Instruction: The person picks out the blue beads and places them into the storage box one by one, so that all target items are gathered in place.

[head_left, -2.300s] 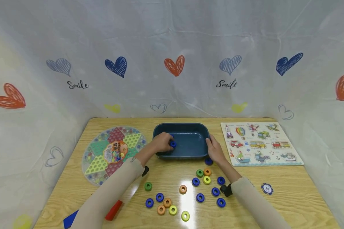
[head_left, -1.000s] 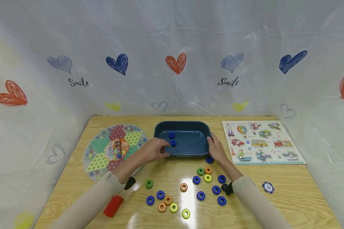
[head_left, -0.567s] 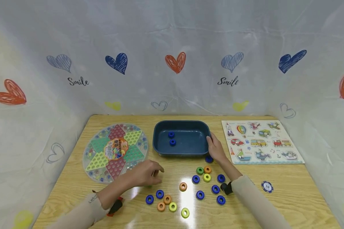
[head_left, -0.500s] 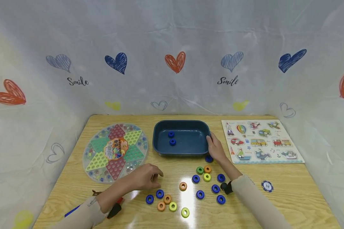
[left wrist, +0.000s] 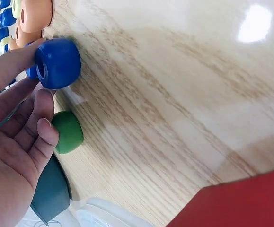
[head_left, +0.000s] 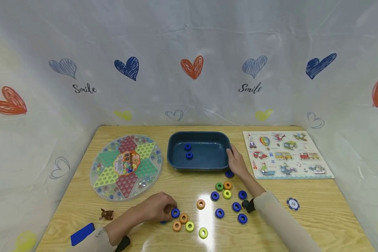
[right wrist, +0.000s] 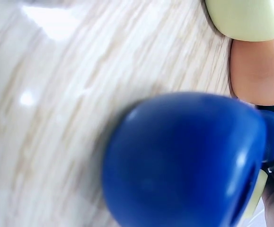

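My left hand (head_left: pixel 160 207) is low over the table, thumb and index finger on either side of a blue ring (head_left: pixel 175 212). In the left wrist view this ring is mostly hidden behind a nearer blue ring (left wrist: pixel 58 63); the other fingers curl beside a green ring (left wrist: pixel 68 132). My right hand (head_left: pixel 237 161) grips the right wall of a dark blue tray (head_left: pixel 198 169). Inside the tray, towards its left, lie two blue rings. The right wrist view is filled by a close blue ring (right wrist: pixel 184 161); the right hand's grip does not show there.
Several orange, yellow, green and blue rings lie in front of the tray. A round marble board (head_left: pixel 126 168) is at left, a picture puzzle (head_left: pixel 288 154) and a poker chip (head_left: pixel 293 203) at right. A brown figurine (head_left: pixel 107 214) and blue block (head_left: pixel 83 233) lie near the left forearm.
The left hand has left the tray, where two blue rings now lie, and moved down and towards me to another blue ring. The right hand has kept its grip on the tray.
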A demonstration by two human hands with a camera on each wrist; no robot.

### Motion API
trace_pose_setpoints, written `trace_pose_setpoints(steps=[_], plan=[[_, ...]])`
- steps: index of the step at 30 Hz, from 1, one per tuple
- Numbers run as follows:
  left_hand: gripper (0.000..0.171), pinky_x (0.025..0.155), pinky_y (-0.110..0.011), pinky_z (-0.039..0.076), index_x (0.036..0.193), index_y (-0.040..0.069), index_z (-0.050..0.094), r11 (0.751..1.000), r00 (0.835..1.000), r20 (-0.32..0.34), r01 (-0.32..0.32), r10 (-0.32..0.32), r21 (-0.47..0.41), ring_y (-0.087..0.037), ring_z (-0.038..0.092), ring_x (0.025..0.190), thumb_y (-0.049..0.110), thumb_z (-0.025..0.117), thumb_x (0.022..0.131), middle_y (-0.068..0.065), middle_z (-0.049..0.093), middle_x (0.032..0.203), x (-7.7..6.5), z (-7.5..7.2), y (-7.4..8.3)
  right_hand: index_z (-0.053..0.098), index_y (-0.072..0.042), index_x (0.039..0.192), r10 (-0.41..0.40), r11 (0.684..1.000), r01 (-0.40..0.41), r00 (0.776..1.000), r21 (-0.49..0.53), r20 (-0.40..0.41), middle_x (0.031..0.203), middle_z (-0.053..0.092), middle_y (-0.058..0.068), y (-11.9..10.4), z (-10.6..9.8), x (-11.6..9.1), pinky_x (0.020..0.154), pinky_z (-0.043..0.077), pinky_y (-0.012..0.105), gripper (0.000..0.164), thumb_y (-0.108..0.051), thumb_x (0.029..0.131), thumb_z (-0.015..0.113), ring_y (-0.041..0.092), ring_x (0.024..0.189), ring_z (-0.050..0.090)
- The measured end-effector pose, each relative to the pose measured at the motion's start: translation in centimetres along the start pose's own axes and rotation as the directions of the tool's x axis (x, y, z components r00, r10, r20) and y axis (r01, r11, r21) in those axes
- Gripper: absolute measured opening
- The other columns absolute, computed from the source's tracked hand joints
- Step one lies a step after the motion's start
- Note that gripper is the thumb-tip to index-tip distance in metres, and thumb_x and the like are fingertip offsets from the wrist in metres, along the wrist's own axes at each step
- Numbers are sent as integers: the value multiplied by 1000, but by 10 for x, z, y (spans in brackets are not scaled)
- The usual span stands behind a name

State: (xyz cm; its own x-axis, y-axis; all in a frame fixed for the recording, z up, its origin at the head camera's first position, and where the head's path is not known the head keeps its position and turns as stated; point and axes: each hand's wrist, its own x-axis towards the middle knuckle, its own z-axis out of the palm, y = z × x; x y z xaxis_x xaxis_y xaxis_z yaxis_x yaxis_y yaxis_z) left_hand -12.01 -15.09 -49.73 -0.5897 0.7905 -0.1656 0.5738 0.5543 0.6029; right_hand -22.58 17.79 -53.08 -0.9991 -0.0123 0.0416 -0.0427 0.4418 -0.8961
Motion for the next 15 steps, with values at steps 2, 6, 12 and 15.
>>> trace_pose_setpoints(steps=[2,6,12,15], plan=[[19,50,-16,33,86,13,69,1000,1000,-2,-2,2,11,2,39,54,12,78,70,6,52,63,0,1,0,30,-1,143,2,1000,-2,1000,-5,1,141,37,19,0,0,0,104,24,45,46,-24,103,30,31,130,32],[17,50,-16,30,83,15,66,999,999,-15,-35,35,32,2,37,54,13,78,71,7,50,62,0,3,0,30,-1,143,5,1000,-5,1000,-11,0,141,36,18,0,0,0,105,23,45,46,-24,103,30,30,130,31],[17,49,-15,28,79,19,63,997,997,-31,-66,67,49,3,35,55,13,78,72,9,47,62,0,6,-1,29,-2,144,13,1000,-13,1000,-4,7,142,36,18,0,0,0,105,23,45,47,-25,103,29,30,131,31],[17,49,-15,29,78,19,63,997,998,-27,-59,60,43,2,36,55,13,78,72,8,47,62,0,6,-1,28,-1,143,15,1000,-15,1000,0,13,142,35,18,0,0,0,105,24,45,47,-26,103,29,30,130,31]])
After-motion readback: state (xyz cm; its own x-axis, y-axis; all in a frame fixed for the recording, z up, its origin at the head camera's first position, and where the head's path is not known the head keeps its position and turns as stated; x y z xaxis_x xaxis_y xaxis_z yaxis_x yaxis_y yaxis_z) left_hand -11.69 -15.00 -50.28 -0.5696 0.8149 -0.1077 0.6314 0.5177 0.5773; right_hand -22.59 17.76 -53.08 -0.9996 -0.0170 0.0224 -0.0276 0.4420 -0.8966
